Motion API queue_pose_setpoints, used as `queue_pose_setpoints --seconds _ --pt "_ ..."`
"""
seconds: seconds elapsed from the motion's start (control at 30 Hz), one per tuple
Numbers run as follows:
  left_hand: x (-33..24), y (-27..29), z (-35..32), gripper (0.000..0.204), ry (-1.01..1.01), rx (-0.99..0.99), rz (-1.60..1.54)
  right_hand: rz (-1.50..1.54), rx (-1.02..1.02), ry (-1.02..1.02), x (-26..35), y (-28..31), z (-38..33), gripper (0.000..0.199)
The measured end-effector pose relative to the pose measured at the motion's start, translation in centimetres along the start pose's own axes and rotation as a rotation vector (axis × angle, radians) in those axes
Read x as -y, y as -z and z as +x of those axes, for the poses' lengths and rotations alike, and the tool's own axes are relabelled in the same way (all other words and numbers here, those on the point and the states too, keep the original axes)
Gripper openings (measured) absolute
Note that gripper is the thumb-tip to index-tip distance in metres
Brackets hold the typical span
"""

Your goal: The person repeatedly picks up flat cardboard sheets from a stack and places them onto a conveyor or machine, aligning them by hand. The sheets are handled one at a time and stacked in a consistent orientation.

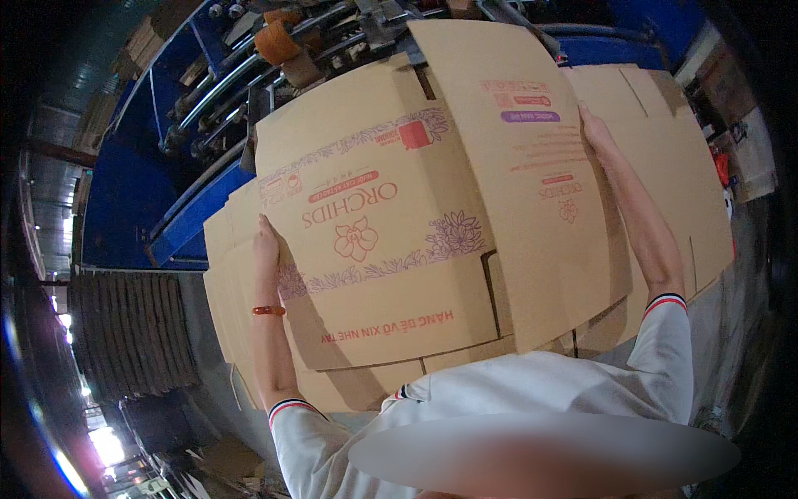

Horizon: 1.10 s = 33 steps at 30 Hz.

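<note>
In front of me is a large flat cardboard box blank, printed with red and purple flowers and lettering. Its right part, a folded panel, stands up at an angle along a crease. My left hand grips the blank's left edge, with an orange-red bracelet on that wrist. At the panel's upper right edge, my right hand is closed on the board. The fingers of both hands are partly hidden behind the cardboard. Below lies more plain brown cardboard, reaching out on both sides.
Beyond the blank stands a blue-framed machine with metal rollers and an orange roll. Stacked sheets rise at the left. Boxes and a small red thing stand at the far right.
</note>
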<state>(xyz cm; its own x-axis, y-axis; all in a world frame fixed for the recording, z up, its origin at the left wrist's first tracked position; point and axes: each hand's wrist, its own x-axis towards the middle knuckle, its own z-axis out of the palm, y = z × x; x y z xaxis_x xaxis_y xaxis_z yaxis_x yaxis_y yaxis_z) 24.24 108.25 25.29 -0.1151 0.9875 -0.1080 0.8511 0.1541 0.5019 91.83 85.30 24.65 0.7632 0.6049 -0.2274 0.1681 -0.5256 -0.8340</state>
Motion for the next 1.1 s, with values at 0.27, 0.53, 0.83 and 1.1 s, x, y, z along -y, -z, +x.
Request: queue_pose_setpoints --seconds 0.27,0.53,0.83,1.1 --pt "-1.5 0.0 -1.4 0.079 -0.046 -0.097 0.179 -0.711 -0.199 0.184 2.4 -1.1 -2.5 0.063" --pt "-3.5 -0.5 -3.3 0.058 -0.189 -0.264 0.185 -0.908 -0.256 0.314 3.6 -1.4 -3.9 0.042" --pt "-8.0 2.1 -16.4 0.042 -0.605 -0.134 0.194 -0.669 -0.025 1.026 3.2 -4.0 -24.8 0.048" --pt "-2.3 -0.8 -28.3 0.098 -0.974 0.155 0.407 -0.848 0.075 1.077 -5.5 2.2 -31.4 0.083"
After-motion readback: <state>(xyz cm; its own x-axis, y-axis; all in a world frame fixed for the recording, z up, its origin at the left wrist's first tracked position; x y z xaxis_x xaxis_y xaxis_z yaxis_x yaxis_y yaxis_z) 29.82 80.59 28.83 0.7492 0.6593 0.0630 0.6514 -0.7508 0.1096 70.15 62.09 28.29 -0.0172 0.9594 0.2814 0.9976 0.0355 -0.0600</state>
